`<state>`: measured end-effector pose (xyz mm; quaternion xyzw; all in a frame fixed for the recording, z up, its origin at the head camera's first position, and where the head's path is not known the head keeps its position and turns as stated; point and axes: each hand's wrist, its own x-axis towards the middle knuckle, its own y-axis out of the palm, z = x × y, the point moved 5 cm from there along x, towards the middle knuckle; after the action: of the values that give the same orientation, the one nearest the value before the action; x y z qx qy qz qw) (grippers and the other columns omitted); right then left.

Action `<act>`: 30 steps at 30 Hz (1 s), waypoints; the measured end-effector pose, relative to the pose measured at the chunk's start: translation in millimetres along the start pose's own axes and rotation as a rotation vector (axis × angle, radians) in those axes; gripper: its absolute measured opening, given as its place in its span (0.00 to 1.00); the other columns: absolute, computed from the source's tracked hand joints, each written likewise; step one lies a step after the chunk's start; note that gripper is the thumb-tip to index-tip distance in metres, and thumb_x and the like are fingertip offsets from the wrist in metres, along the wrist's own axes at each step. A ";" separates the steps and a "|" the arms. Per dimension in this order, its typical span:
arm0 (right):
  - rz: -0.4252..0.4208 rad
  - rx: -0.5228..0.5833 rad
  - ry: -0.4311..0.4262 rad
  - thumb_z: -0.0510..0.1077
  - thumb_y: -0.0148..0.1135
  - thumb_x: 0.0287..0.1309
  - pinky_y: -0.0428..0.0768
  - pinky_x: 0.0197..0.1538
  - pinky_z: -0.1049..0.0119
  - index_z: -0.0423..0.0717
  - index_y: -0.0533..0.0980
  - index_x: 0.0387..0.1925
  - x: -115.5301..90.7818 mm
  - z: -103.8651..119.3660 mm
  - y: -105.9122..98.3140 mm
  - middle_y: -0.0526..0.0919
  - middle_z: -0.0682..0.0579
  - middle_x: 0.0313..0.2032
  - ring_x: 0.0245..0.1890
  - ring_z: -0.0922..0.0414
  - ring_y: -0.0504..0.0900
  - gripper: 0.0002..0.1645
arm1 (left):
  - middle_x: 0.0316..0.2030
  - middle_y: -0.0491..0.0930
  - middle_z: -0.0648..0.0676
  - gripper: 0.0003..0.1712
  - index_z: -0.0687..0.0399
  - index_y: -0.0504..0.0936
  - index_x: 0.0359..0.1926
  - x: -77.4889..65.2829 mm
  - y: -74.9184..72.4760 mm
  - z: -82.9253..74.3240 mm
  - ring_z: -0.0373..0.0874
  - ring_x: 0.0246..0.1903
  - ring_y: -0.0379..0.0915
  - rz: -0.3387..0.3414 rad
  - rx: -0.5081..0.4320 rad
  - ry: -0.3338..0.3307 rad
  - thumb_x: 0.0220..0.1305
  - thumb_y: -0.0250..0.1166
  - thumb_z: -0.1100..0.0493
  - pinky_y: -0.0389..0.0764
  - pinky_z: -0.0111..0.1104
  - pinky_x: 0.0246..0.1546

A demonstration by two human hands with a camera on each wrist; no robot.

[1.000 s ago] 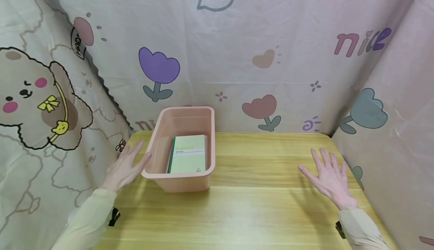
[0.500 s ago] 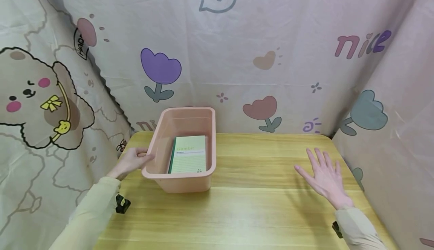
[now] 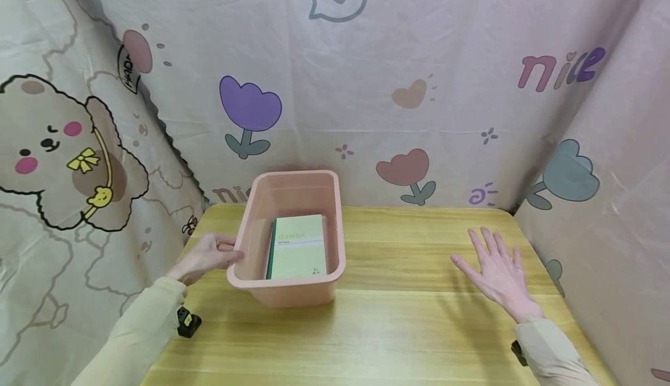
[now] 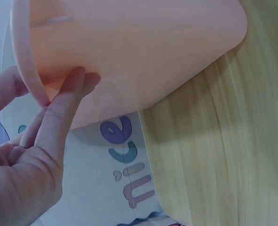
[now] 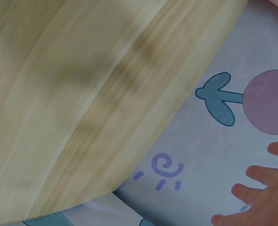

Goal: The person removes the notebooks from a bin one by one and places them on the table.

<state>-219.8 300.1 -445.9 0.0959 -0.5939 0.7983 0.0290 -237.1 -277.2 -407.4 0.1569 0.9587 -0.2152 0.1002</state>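
A pink plastic bin (image 3: 293, 294) stands on the left half of the wooden table, with a pale green notebook (image 3: 299, 247) lying inside it. My left hand (image 3: 206, 256) pinches the bin's left rim, thumb over the inner side and fingers under the lip outside. In the left wrist view the fingers (image 4: 59, 113) of that hand press against the bin's outer wall (image 4: 143, 52), just below the rim. My right hand (image 3: 497, 272) is held over the right side of the table with fingers spread, holding nothing. Its fingertips (image 5: 259, 175) show at the lower right of the right wrist view.
The wooden table (image 3: 403, 333) ends at a patterned curtain (image 3: 335, 84) behind it. More curtain hangs along the left and right sides. Dark wrist cameras sit under both sleeves.
My left hand went from open fingers beside the bin to pinching its rim. The bin has since shifted slightly right and nearer. My right hand drifted a little left, still spread.
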 end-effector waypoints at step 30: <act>0.027 -0.011 -0.095 0.74 0.49 0.66 0.43 0.69 0.22 0.46 0.55 0.78 18.9 46.7 -0.8 0.54 0.34 0.77 0.76 0.30 0.50 0.52 | 0.46 0.82 0.77 0.30 0.88 0.65 0.59 -16.8 46.0 -11.5 0.57 0.42 0.87 0.049 -0.032 0.012 0.63 0.62 0.69 0.88 0.40 0.44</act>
<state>-232.6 254.5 -428.7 0.1258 -0.6002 0.7898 -0.0095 -207.1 -236.9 -410.3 0.1799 0.9585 -0.1963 0.1019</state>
